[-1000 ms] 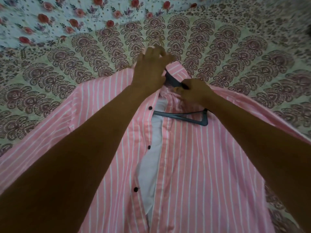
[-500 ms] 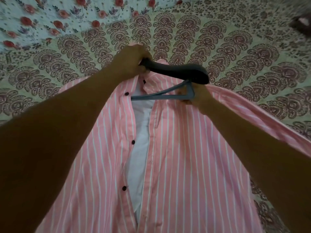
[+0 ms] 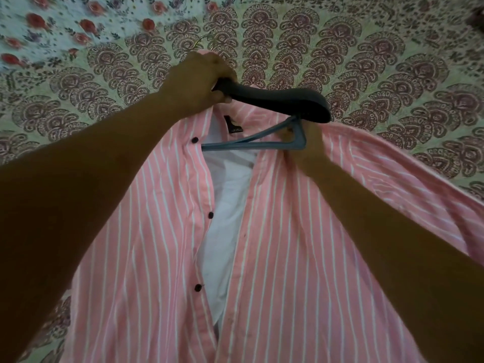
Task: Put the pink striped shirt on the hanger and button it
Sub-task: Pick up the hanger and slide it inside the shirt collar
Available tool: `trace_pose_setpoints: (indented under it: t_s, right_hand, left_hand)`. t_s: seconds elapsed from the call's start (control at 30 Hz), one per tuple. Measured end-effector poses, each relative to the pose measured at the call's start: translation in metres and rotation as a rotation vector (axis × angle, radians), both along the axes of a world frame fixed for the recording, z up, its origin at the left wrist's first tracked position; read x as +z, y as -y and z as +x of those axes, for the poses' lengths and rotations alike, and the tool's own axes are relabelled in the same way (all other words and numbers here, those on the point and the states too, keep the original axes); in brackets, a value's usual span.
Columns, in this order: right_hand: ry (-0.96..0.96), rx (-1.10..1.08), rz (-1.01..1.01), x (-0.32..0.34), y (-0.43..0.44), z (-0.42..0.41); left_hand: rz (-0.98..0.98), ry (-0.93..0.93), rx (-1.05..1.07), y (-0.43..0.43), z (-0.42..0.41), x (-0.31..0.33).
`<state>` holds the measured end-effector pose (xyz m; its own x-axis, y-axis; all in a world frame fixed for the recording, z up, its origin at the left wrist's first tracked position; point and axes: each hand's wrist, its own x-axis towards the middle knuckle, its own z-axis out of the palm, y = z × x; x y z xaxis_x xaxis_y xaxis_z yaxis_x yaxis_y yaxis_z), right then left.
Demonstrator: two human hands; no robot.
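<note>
The pink striped shirt (image 3: 282,258) lies front up on the bed, unbuttoned, its white inside showing down the middle and black buttons along the left placket. A dark grey hanger (image 3: 275,100) sits at the collar, its right arm raised clear of the shirt and its lower bar (image 3: 248,145) across the neck opening. My left hand (image 3: 201,82) grips the hanger's middle at the collar. My right hand (image 3: 306,142) holds the shirt's right front panel by the hanger's right corner; its fingers are partly hidden by the cloth.
A patterned bedspread (image 3: 379,61) with maroon paisley fans covers the bed all round the shirt, and a floral cloth (image 3: 52,22) lies at the far left. The shirt's right sleeve (image 3: 419,184) stretches out to the right.
The hanger's right arm came up out from under the collar and now stands above the shirt. My left hand moved left to its middle, and my right hand shifted to the right corner.
</note>
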<state>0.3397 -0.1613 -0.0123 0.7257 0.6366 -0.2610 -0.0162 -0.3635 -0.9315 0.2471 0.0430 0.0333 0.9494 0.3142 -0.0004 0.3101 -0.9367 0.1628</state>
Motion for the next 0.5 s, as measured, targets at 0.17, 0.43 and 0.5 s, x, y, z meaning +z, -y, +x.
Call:
trace_pose_setpoints:
  t_s: [0.17, 0.43, 0.5]
  right_hand:
    - [-0.321, -0.384, 0.126, 0.009, 0.013, 0.031]
    - [-0.147, -0.198, 0.166, 0.038, 0.012, 0.029]
    - [-0.091, -0.1, 0.196, 0.044, -0.006, 0.014]
  left_hand:
    - [0.069, -0.051, 0.054, 0.007, -0.004, -0.01]
    - [0.286, -0.104, 0.278, 0.033, 0.005, -0.041]
    - [0.283, -0.127, 0.295, 0.038, 0.015, -0.04]
